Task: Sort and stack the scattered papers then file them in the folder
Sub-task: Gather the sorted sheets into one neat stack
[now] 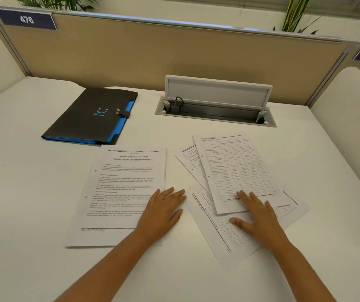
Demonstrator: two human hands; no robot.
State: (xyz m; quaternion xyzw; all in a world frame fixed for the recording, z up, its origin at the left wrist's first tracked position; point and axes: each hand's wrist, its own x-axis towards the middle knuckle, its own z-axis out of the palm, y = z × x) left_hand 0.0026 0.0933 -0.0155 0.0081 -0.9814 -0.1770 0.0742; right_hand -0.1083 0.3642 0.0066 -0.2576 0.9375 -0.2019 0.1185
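Observation:
A neat stack of text pages (120, 188) lies on the white desk, left of centre. My left hand (161, 214) rests flat on its lower right corner, fingers apart. To the right, several sheets with tables (238, 168) lie fanned and skewed over one another. My right hand (255, 216) presses flat on the lower part of the top table sheet, fingers spread. A black folder (89, 116) with blue inner dividers and a snap strap lies shut at the back left, apart from both hands.
An open cable tray (216, 114) with a raised grey lid is set into the desk at the back centre. A beige partition (174, 57) closes the far edge. Cream side panels stand at left and right.

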